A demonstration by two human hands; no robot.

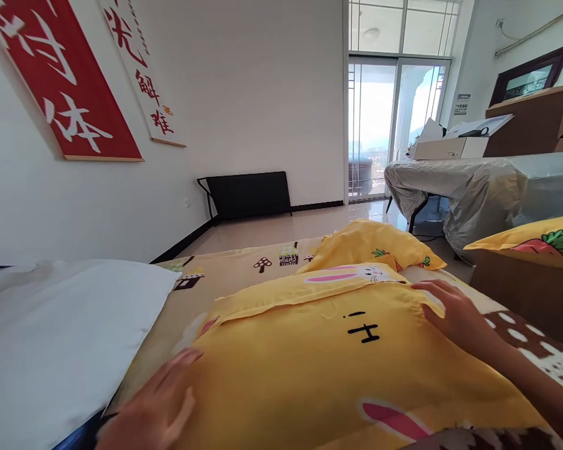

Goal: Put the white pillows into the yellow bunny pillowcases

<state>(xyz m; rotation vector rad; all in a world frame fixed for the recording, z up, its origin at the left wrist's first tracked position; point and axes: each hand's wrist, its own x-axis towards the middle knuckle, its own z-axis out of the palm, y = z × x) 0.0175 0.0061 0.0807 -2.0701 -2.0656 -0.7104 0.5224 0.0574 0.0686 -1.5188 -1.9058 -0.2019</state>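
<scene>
Yellow pillow with pink rabbit print and "Hi" lettering, lying flat on bed. Left hand open, palm flat on its left edge; right hand open, flat on right edge. White pillow just left, second yellow pillow behind. Covered table with boxes, red wall banners, glass door.

"Hi" in black, upside down, on yellow pillowcase. White "体" on red banner. Red "鲜" on white banner. Wall notice too small to read.
</scene>
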